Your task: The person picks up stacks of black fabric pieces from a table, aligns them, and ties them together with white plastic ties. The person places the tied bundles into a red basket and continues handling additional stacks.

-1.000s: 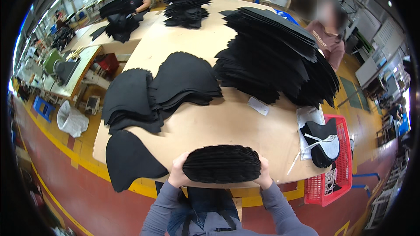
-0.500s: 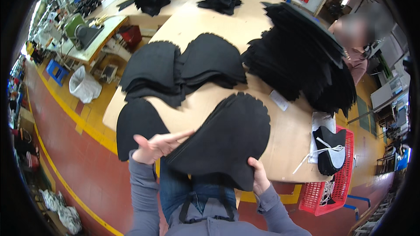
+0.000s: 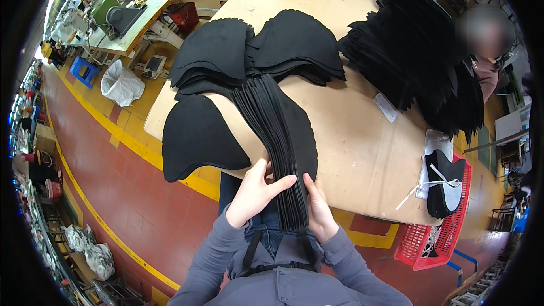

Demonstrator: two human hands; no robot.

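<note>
At the table's near edge: held stack point(image 3: 272, 130) of black cut pieces, on edge, near end out past the table point(image 3: 362, 158) by the person's waist; contact underneath can't be told.
Left hand point(image 3: 249, 194): thumb spread from forefinger, tip laid on the layered edges; other fingers along the left side, partly hidden, grip can't be told.
Right hand point(image 3: 321, 211): thumb upright against the right face; fingers beside it, partly hidden, can't tell if they close round anything.
Slip risk: pieces could slide apart or drop off the near edge; likely cause, uneven pressure between the hands, near end overhanging.
Fan risk: far end could splay, since both hands sit toward the near end.
Bump risk: far end could knock the two low stacks point(image 3: 300, 42), being so close; swinging left could catch the flat piece point(image 3: 201, 136), which overhangs the near left corner.
Stack direction: layered edges up, broad face to the right, far end toward the low stacks.
Long axis: slanting, from the low stacks down and slightly right, across the near edge.
</note>
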